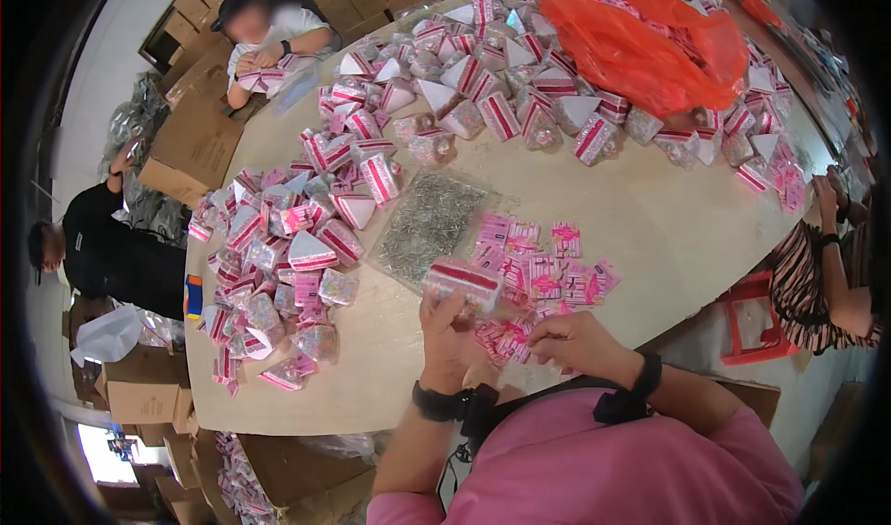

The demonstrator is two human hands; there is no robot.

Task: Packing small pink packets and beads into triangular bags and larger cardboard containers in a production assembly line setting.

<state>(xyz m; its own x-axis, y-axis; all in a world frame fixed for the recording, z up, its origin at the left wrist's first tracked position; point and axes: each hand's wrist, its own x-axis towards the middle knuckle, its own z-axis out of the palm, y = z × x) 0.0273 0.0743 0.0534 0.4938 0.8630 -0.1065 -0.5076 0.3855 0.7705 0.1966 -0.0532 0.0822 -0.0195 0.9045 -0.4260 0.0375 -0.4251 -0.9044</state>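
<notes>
My left hand [448, 330] is closed around a clear-wrapped, cake-slice-shaped packet [467, 285] in white and pink with a dark pink stripe. Just right of it, my right hand [577, 341] has its fingers pinched together above the pink cards; whatever they hold is too small to make out. A loose spread of small printed pink cards [548, 274] lies in front of both hands and partly beneath them. Beyond the held packet rests a flat, clear-edged tray or sheet [429, 217] covered with many thin, shiny strips.
More wrapped cake-slice packets are heaped at the left [269, 246] and across the far side of the table [501, 112]. A red plastic bag [650, 42] sits on the far heap. Co-workers are around the table, and cardboard boxes [195, 144] stand at left. A red stool [756, 321] is at right.
</notes>
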